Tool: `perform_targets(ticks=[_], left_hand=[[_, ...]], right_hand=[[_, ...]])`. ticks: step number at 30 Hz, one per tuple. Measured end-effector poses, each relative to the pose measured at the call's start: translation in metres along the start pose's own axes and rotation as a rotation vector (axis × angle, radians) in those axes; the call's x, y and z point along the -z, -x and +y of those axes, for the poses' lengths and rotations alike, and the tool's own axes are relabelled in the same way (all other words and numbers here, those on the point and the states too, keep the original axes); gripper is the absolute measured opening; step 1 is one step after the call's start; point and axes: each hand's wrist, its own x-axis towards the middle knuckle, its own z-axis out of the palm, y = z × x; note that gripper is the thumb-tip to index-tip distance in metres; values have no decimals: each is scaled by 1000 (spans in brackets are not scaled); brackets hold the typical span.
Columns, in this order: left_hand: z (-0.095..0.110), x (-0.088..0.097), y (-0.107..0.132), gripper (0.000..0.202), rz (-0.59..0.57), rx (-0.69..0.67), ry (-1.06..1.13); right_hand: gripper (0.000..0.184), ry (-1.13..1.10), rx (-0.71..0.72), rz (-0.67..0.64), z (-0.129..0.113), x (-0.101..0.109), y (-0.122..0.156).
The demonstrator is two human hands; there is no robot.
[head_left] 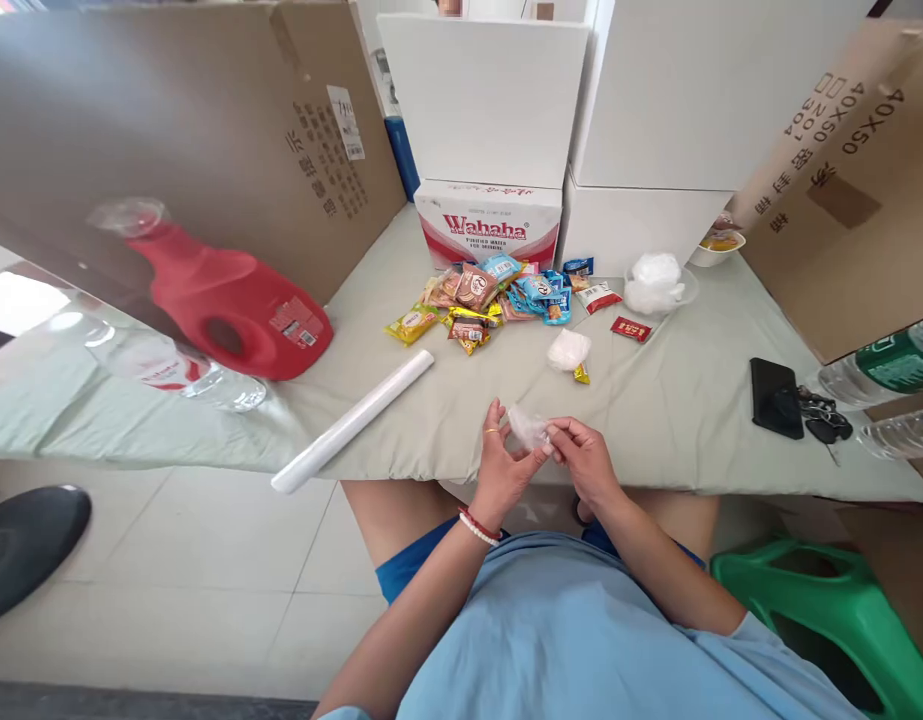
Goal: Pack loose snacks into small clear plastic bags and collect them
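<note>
Between my two hands, over the table's front edge, is a small crumpled piece of clear plastic film (528, 428), perhaps a thin bag. My left hand (506, 455) grips its left side, thumb reaching across below it. The fingers of my right hand (581, 455) pinch its right end. Just beyond lies a white plastic bundle (569, 350) with a small gold-yellow packet (582, 373) against it. Farther back is a heap of wrapped snacks (498, 290), with a red packet (631, 329) apart on the right. A white roll (356, 420) lies at the left, overhanging the front edge.
A red jug (236, 300) and a water bottle (168, 365) are at left. Cartons, including a Wahaha box (491, 225), line the back. A tub with white plastic (656, 285) stands back right. A phone (776, 398), keys (825, 415) and bottles (903, 360) lie right; a green stool (828, 610) is below.
</note>
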Motion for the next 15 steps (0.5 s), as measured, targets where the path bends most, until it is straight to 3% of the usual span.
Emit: perform_targets(ticks=[5, 12, 15], left_hand=[[-5, 7, -4, 35, 51, 115, 92], [-6, 16, -9, 39, 61, 191, 323], [-8, 19, -12, 40, 28, 201, 354]], right_hand=[[34, -84, -25, 70, 2, 7, 2], [36, -430, -193, 101, 5, 19, -7], [31, -344, -179, 102, 6, 24, -2]])
